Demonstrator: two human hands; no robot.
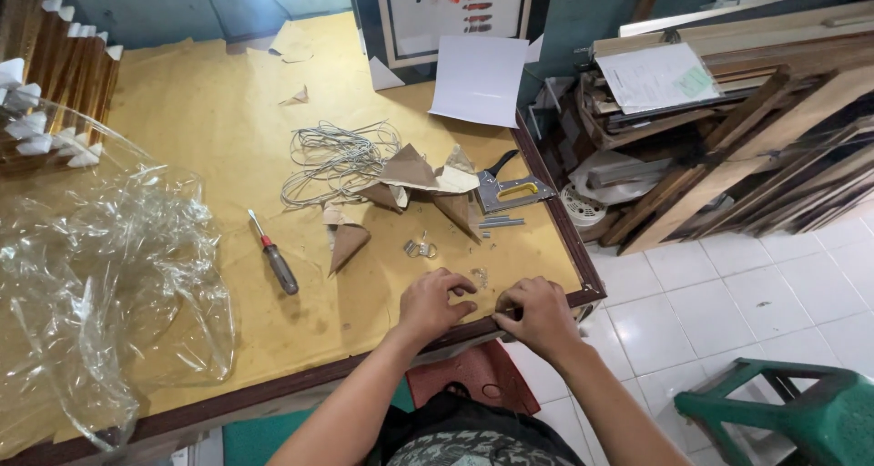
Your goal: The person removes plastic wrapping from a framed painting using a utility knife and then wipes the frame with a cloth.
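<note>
Worktop: I see a broad worktop [209,129] covered in yellow-brown paper, edged by a dark wooden frame [560,216] along its right and near sides.
Plastic sheet: a large crumpled clear plastic sheet [100,275] lies over the left end, glossy and wrinkled.
Stacked frames: to the right, beyond the worktop, long wooden mouldings [756,147] lean in a pile on white floor tiles; a green stool [792,411] stands near the bottom right.
White paper: a plain white sheet [480,79] rests at the far edge.
Wire: a loose tangle of thin grey wire [337,161] lies mid-worktop.
Cardboard scraps: brown triangular cardboard corners [410,170] are scattered just beside the wire.
Staple gun: a metal staple gun [508,191] with a yellow part sits near the right edge, with staple strips close by.
Screwdriver: a screwdriver [273,255] with a dark and red handle lies left of the scraps.
Left hand: my left hand [435,302] rests curled, fingers bent onto the paper by the near edge; I cannot tell whether it grips anything.
Right hand: my right hand [537,313] is curled at the near frame edge, fingertips pinched close on something small and pale that I cannot make out.
Small hardware: tiny metal bits [420,247] lie just beyond the hands, nothing between.
</note>
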